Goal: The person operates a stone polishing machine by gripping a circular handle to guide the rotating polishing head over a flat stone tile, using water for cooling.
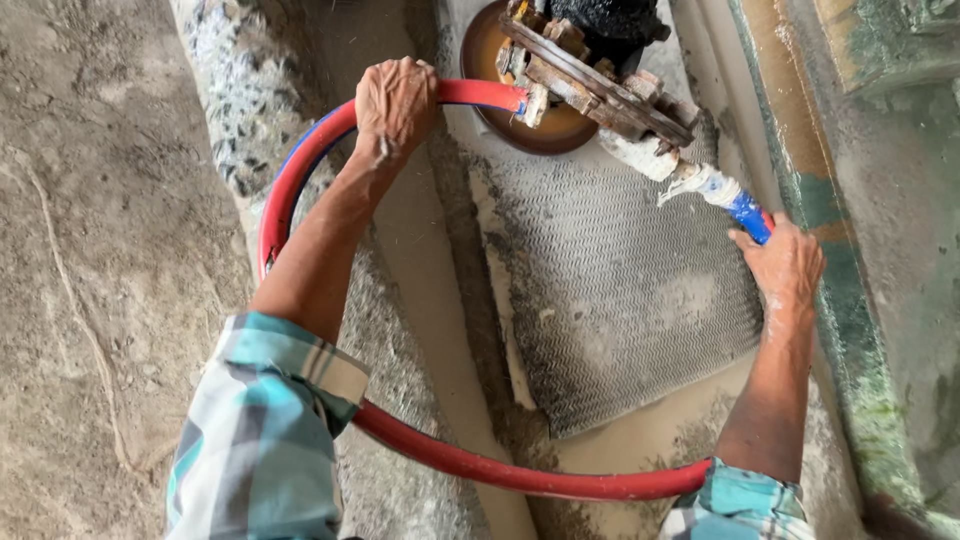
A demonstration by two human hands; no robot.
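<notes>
My left hand (pixel 396 100) is clenched on the red hose (pixel 520 480) near its free end, bending it into a loop. My right hand (pixel 785 262) clasps the hose's blue taped end at the rusty pump fitting (pixel 600 85), steadying the joint. The fitting's top is cut off.

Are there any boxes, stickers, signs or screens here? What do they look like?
None show: no packages, labels, signs or screens.
The left hand and the right hand each grip a red hose that loops from one to the other.
White tape wraps the blue hose end near the rusty fitting; it bears no marking.
</notes>
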